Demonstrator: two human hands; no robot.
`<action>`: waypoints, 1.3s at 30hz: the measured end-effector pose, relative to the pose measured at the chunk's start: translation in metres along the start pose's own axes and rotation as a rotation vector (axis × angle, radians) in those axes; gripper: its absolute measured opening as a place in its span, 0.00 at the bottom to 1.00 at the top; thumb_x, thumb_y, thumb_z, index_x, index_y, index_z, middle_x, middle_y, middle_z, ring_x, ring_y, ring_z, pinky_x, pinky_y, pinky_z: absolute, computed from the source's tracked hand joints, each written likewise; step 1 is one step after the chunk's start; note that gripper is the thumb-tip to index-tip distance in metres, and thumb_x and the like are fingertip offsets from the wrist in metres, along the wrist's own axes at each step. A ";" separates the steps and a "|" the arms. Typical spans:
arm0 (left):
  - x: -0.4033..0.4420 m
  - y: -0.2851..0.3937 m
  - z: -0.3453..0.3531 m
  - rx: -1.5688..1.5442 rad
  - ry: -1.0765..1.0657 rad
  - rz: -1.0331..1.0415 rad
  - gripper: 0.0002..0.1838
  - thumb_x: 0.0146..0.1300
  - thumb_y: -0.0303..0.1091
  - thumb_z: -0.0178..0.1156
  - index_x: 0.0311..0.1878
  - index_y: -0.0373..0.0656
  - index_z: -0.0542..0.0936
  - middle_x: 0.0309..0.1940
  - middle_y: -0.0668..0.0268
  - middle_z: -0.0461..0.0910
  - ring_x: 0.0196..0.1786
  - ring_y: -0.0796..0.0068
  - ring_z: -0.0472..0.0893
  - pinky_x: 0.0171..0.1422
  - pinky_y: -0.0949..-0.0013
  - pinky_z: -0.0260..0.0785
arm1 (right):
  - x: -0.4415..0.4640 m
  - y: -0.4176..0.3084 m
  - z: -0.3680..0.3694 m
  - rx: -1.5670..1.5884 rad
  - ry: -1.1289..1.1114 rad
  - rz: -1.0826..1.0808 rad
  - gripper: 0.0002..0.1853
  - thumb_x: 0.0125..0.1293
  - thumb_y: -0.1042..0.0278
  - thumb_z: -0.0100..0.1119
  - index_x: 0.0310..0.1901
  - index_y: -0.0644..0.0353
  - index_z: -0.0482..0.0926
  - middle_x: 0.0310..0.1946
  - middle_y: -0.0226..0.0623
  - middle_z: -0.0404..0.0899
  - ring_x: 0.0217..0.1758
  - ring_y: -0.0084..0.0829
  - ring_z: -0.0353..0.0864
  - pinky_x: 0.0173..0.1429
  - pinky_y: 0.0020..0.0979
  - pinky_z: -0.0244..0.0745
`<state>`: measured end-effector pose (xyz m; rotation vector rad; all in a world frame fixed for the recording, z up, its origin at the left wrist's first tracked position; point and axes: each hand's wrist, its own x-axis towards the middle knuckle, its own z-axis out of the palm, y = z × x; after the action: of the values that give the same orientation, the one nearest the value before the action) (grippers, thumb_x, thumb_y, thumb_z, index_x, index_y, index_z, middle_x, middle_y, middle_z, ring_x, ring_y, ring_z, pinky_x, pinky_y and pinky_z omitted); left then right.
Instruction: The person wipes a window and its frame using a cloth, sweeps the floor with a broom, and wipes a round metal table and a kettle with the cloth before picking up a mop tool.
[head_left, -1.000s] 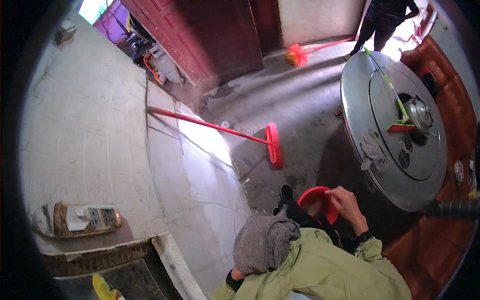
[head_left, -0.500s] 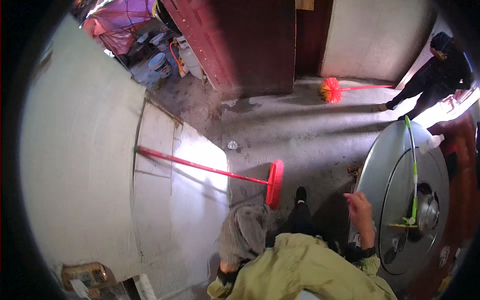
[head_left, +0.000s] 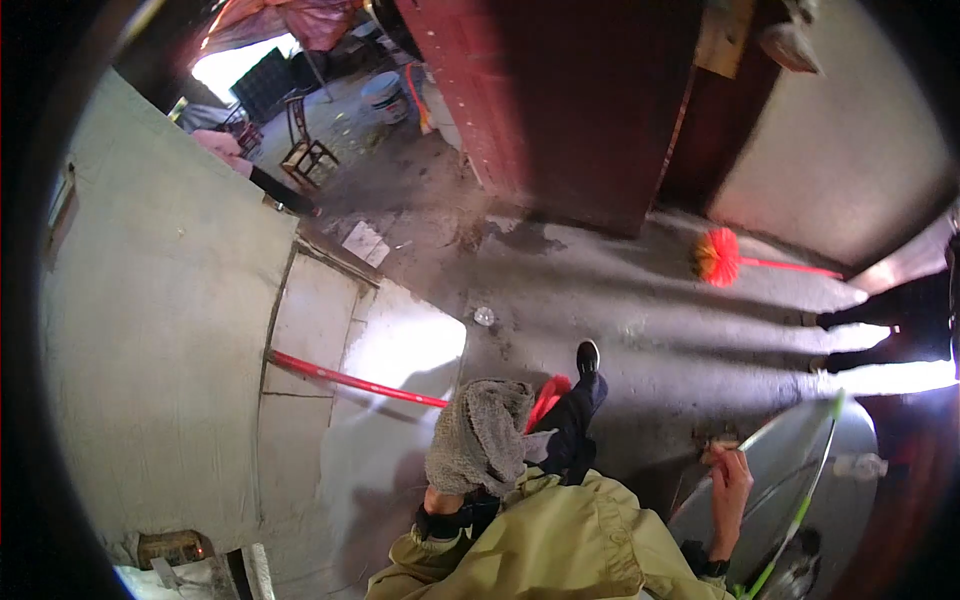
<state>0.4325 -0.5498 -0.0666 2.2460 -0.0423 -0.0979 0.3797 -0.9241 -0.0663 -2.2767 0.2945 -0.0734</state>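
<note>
A grey towel (head_left: 482, 436) is draped over my left hand (head_left: 440, 500), hiding its fingers; only the skin near the wrist shows. My right hand (head_left: 728, 482) is raised over the near edge of the round metal table (head_left: 840, 500), its fingers curled together. Whether anything is in them is too small to tell. A green-handled tool (head_left: 805, 505) lies across the table. Behind the towel, a red broom (head_left: 355, 383) leans against the pale wall, its head partly hidden by the towel and my leg.
A red round brush (head_left: 718, 257) lies on the floor near a standing person (head_left: 900, 315). Dark red doors (head_left: 590, 120) stand ahead. Through the opening at upper left are a chair (head_left: 305, 150), a bucket (head_left: 385, 97) and another person's leg (head_left: 280, 190).
The view has swung toward the doorway and left. The red basin seen by my right hand a second ago is out of sight. My foot has stepped forward, and the towel now covers part of the broom.
</note>
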 end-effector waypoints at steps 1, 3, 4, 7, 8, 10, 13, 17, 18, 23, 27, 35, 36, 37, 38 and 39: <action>0.017 0.011 -0.004 0.202 0.060 0.109 0.19 0.49 0.44 0.58 0.45 0.47 0.76 0.42 0.63 0.76 0.43 0.62 0.75 0.47 0.62 0.67 | 0.016 0.001 0.002 0.051 0.005 0.001 0.15 0.50 0.87 0.47 0.39 0.65 0.75 0.26 0.36 0.67 0.27 0.26 0.70 0.31 0.24 0.65; 0.050 0.032 -0.015 0.417 0.105 0.174 0.20 0.49 0.45 0.58 0.44 0.48 0.76 0.42 0.62 0.76 0.43 0.61 0.75 0.47 0.61 0.67 | 0.055 0.011 0.009 0.060 -0.004 -0.005 0.14 0.50 0.87 0.47 0.39 0.66 0.75 0.26 0.36 0.67 0.27 0.26 0.70 0.31 0.24 0.65; 0.068 0.034 -0.018 0.628 0.119 0.242 0.20 0.48 0.47 0.58 0.44 0.49 0.76 0.42 0.62 0.76 0.43 0.60 0.75 0.46 0.61 0.67 | 0.080 0.010 0.013 0.063 0.001 0.016 0.14 0.50 0.87 0.46 0.39 0.67 0.75 0.26 0.36 0.67 0.27 0.26 0.70 0.31 0.23 0.65; 0.113 0.002 -0.018 0.511 0.110 0.084 0.20 0.49 0.48 0.57 0.44 0.49 0.77 0.39 0.61 0.76 0.41 0.60 0.75 0.45 0.62 0.67 | 0.163 -0.024 0.036 0.074 -0.065 -0.058 0.11 0.55 0.84 0.46 0.38 0.66 0.76 0.27 0.36 0.69 0.27 0.24 0.69 0.31 0.23 0.66; 0.131 -0.012 -0.018 0.444 0.057 0.014 0.20 0.51 0.47 0.57 0.46 0.49 0.75 0.41 0.62 0.76 0.43 0.61 0.74 0.47 0.63 0.66 | 0.196 -0.038 0.045 0.118 -0.082 -0.093 0.11 0.56 0.83 0.46 0.39 0.65 0.76 0.27 0.36 0.70 0.26 0.24 0.69 0.30 0.23 0.67; 0.170 -0.041 -0.026 0.311 -0.025 -0.115 0.21 0.54 0.45 0.55 0.50 0.47 0.73 0.44 0.63 0.74 0.47 0.63 0.72 0.51 0.64 0.64 | 0.260 -0.050 0.071 -0.017 -0.194 -0.165 0.10 0.56 0.82 0.50 0.40 0.63 0.77 0.25 0.39 0.71 0.27 0.27 0.71 0.31 0.26 0.68; 0.219 -0.006 -0.065 0.405 -0.028 -0.217 0.21 0.55 0.44 0.55 0.51 0.47 0.72 0.45 0.63 0.74 0.48 0.64 0.72 0.53 0.65 0.63 | 0.341 -0.110 0.115 -0.122 -0.324 -0.441 0.10 0.55 0.81 0.51 0.40 0.63 0.77 0.25 0.42 0.72 0.27 0.31 0.72 0.33 0.28 0.67; 0.266 -0.015 -0.084 0.477 0.205 -0.160 0.14 0.54 0.43 0.55 0.35 0.42 0.76 0.28 0.56 0.75 0.33 0.55 0.76 0.40 0.61 0.68 | 0.407 -0.162 0.173 0.016 -0.483 -0.563 0.10 0.55 0.79 0.52 0.40 0.66 0.76 0.25 0.36 0.71 0.27 0.25 0.69 0.31 0.24 0.66; 0.283 0.008 -0.107 0.481 0.232 -0.177 0.14 0.54 0.43 0.55 0.35 0.42 0.76 0.28 0.56 0.75 0.33 0.55 0.76 0.40 0.61 0.68 | 0.417 -0.174 0.186 0.029 -0.548 -0.553 0.10 0.56 0.78 0.52 0.40 0.66 0.76 0.26 0.36 0.72 0.28 0.24 0.69 0.31 0.24 0.66; 0.293 0.042 -0.163 0.232 0.134 -0.582 0.15 0.54 0.40 0.54 0.42 0.42 0.74 0.37 0.55 0.75 0.41 0.55 0.74 0.48 0.61 0.65 | 0.447 -0.248 0.244 0.090 -0.783 -0.596 0.09 0.56 0.73 0.57 0.39 0.62 0.78 0.26 0.39 0.73 0.24 0.28 0.72 0.29 0.25 0.67; 0.295 -0.013 -0.151 0.251 0.313 -0.574 0.15 0.54 0.40 0.54 0.43 0.43 0.74 0.39 0.56 0.74 0.43 0.56 0.73 0.50 0.61 0.64 | 0.490 -0.287 0.280 0.064 -0.904 -0.680 0.09 0.56 0.72 0.58 0.39 0.62 0.78 0.24 0.37 0.72 0.23 0.26 0.72 0.29 0.25 0.67; 0.418 -0.066 -0.179 0.284 0.540 -0.529 0.16 0.55 0.39 0.53 0.45 0.44 0.74 0.43 0.58 0.73 0.47 0.58 0.71 0.53 0.61 0.62 | 0.574 -0.380 0.359 0.196 -1.200 -0.800 0.24 0.45 0.69 0.68 0.47 0.61 0.74 0.39 0.38 0.73 0.41 0.31 0.73 0.41 0.27 0.70; 0.436 -0.057 -0.200 0.192 0.492 -0.524 0.19 0.54 0.41 0.54 0.49 0.45 0.72 0.46 0.56 0.72 0.49 0.58 0.71 0.55 0.63 0.62 | 0.579 -0.399 0.370 0.242 -1.234 -0.895 0.28 0.43 0.68 0.69 0.49 0.61 0.72 0.44 0.38 0.72 0.46 0.32 0.71 0.43 0.28 0.69; 0.450 -0.055 -0.216 0.102 0.453 -0.523 0.23 0.54 0.42 0.55 0.53 0.46 0.71 0.49 0.54 0.71 0.51 0.59 0.70 0.57 0.65 0.62 | 0.586 -0.413 0.382 0.205 -1.389 -0.862 0.34 0.41 0.65 0.71 0.53 0.62 0.69 0.49 0.39 0.69 0.51 0.34 0.68 0.49 0.31 0.68; 0.454 -0.067 -0.213 0.096 0.480 -0.555 0.23 0.54 0.42 0.55 0.53 0.46 0.71 0.49 0.54 0.71 0.51 0.59 0.70 0.57 0.65 0.62 | 0.590 -0.426 0.399 0.199 -1.427 -0.878 0.34 0.41 0.65 0.71 0.53 0.62 0.69 0.49 0.39 0.69 0.51 0.34 0.68 0.49 0.31 0.68; 0.452 -0.082 -0.197 -0.336 0.642 -0.448 0.22 0.56 0.41 0.54 0.55 0.46 0.70 0.51 0.54 0.70 0.54 0.61 0.68 0.60 0.66 0.59 | 0.590 -0.437 0.417 0.205 -1.533 -0.867 0.35 0.41 0.64 0.71 0.53 0.63 0.68 0.49 0.39 0.68 0.52 0.35 0.68 0.51 0.31 0.68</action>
<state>0.8997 -0.3744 -0.0323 1.8236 0.7643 0.3529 1.0962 -0.4785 -0.0411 -1.5088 -1.3761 1.0631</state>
